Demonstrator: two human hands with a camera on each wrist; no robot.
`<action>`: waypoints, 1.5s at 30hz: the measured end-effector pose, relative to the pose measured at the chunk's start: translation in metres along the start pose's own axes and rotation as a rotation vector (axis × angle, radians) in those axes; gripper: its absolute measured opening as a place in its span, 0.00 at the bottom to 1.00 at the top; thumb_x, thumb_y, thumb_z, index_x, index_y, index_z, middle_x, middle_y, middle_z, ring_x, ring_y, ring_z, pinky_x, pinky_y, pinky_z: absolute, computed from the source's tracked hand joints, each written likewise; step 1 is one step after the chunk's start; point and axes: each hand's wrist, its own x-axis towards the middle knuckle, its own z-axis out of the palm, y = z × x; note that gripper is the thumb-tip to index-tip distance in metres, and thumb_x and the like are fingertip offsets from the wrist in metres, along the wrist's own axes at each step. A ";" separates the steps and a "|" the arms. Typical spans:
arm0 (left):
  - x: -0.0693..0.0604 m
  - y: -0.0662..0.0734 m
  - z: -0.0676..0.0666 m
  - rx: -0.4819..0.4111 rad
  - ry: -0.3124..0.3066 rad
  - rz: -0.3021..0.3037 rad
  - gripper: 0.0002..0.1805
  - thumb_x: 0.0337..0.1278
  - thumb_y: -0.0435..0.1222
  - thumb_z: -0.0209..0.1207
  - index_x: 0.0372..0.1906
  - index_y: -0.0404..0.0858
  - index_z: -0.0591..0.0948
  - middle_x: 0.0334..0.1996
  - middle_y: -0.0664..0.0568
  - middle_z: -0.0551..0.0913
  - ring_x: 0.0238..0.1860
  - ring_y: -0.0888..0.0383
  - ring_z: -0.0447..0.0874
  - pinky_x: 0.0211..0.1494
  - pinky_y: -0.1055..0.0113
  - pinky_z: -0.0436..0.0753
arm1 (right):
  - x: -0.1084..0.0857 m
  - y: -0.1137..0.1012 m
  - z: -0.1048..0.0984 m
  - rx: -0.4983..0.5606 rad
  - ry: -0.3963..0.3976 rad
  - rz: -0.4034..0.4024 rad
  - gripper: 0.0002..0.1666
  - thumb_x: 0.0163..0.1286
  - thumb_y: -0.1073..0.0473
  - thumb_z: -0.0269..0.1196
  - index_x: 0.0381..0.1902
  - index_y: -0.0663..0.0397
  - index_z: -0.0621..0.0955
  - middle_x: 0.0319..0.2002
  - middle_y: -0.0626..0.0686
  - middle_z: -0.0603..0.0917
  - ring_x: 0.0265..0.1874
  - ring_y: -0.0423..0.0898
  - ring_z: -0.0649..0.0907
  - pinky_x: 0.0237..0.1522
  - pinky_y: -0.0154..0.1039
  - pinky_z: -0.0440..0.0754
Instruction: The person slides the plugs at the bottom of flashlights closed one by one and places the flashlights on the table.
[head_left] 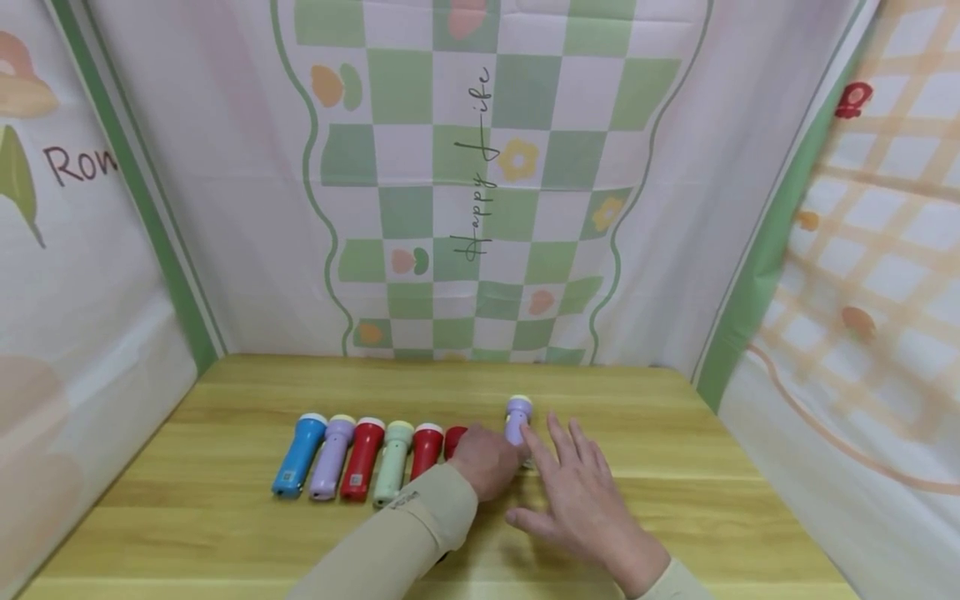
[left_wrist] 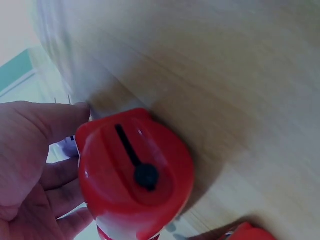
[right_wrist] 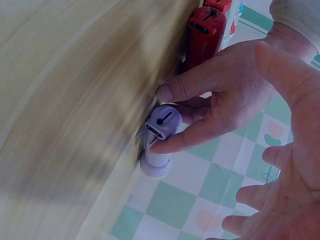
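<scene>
A purple flashlight (head_left: 517, 417) with a pale rim lies on the wooden table, its head toward the back wall. My left hand (head_left: 491, 462) reaches across to its tail end, thumb and forefinger on either side of it. In the right wrist view, metal plug prongs (right_wrist: 151, 137) stick out from the flashlight's tail beside the forefinger. My right hand (head_left: 585, 500) hovers just right of it, fingers spread and holding nothing. Close by the left hand lies a red flashlight (left_wrist: 135, 170), its tail showing a black switch in a slot; the head view shows only its head.
Left of the hands runs a row of flashlights: blue (head_left: 300, 457), purple (head_left: 333, 457), red (head_left: 363, 458), light green (head_left: 393, 462) and another red one (head_left: 427, 450). A patterned cloth (head_left: 480, 208) hangs behind the table (head_left: 645, 417), with more cloth on both sides.
</scene>
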 end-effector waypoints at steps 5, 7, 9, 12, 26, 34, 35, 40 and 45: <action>-0.001 0.000 0.001 0.059 0.039 0.018 0.20 0.74 0.42 0.60 0.66 0.60 0.78 0.27 0.55 0.86 0.26 0.58 0.82 0.44 0.60 0.86 | 0.000 -0.001 -0.001 0.000 0.003 0.001 0.65 0.55 0.29 0.75 0.83 0.44 0.60 0.78 0.71 0.61 0.76 0.76 0.61 0.69 0.77 0.63; -0.002 0.000 0.001 0.070 0.053 0.022 0.19 0.73 0.42 0.60 0.65 0.59 0.78 0.26 0.55 0.85 0.25 0.59 0.82 0.41 0.61 0.86 | -0.001 -0.001 -0.001 0.002 0.005 0.000 0.64 0.55 0.29 0.75 0.83 0.45 0.61 0.78 0.71 0.61 0.76 0.76 0.60 0.69 0.77 0.63; -0.004 0.000 0.002 0.075 0.068 0.027 0.18 0.73 0.42 0.61 0.63 0.58 0.79 0.26 0.56 0.85 0.25 0.59 0.81 0.39 0.62 0.86 | -0.001 -0.002 -0.001 0.000 0.006 -0.001 0.64 0.55 0.29 0.75 0.83 0.45 0.61 0.78 0.71 0.61 0.76 0.76 0.60 0.69 0.77 0.63; -0.006 0.000 0.002 0.086 0.108 0.038 0.16 0.71 0.41 0.62 0.59 0.57 0.80 0.26 0.57 0.85 0.24 0.60 0.81 0.34 0.63 0.86 | -0.001 -0.002 -0.001 0.000 0.007 -0.003 0.65 0.55 0.29 0.75 0.83 0.44 0.60 0.78 0.71 0.60 0.76 0.76 0.60 0.69 0.77 0.63; -0.009 -0.007 0.006 0.037 0.344 0.040 0.17 0.68 0.38 0.66 0.57 0.58 0.82 0.24 0.56 0.85 0.21 0.61 0.80 0.20 0.67 0.80 | 0.000 -0.004 -0.006 -0.003 0.011 -0.012 0.65 0.58 0.28 0.73 0.84 0.41 0.57 0.78 0.72 0.61 0.76 0.76 0.60 0.70 0.77 0.62; -0.009 -0.010 0.008 -0.135 0.303 0.053 0.20 0.69 0.36 0.66 0.59 0.61 0.82 0.36 0.56 0.91 0.32 0.58 0.88 0.38 0.58 0.89 | 0.000 -0.005 -0.009 0.007 0.028 -0.015 0.63 0.58 0.30 0.74 0.83 0.45 0.60 0.79 0.71 0.60 0.76 0.76 0.59 0.69 0.78 0.62; -0.009 -0.011 0.007 -0.164 0.288 0.049 0.21 0.69 0.36 0.66 0.61 0.62 0.81 0.38 0.56 0.92 0.34 0.58 0.89 0.41 0.57 0.89 | -0.001 -0.005 -0.010 0.005 0.030 -0.015 0.63 0.58 0.30 0.74 0.83 0.45 0.60 0.79 0.71 0.59 0.76 0.76 0.59 0.69 0.78 0.62; -0.010 -0.013 0.005 -0.284 0.261 0.039 0.23 0.71 0.36 0.64 0.64 0.61 0.79 0.42 0.55 0.91 0.38 0.56 0.89 0.45 0.56 0.89 | -0.001 -0.005 -0.011 -0.004 0.051 -0.020 0.62 0.58 0.30 0.74 0.83 0.45 0.60 0.79 0.71 0.60 0.76 0.76 0.60 0.70 0.77 0.63; -0.010 -0.016 0.005 -0.415 0.258 0.046 0.22 0.72 0.38 0.63 0.66 0.61 0.79 0.47 0.55 0.90 0.44 0.57 0.89 0.49 0.59 0.88 | 0.000 -0.006 -0.013 -0.008 0.057 -0.017 0.62 0.58 0.30 0.74 0.82 0.45 0.61 0.79 0.71 0.60 0.76 0.76 0.59 0.70 0.76 0.62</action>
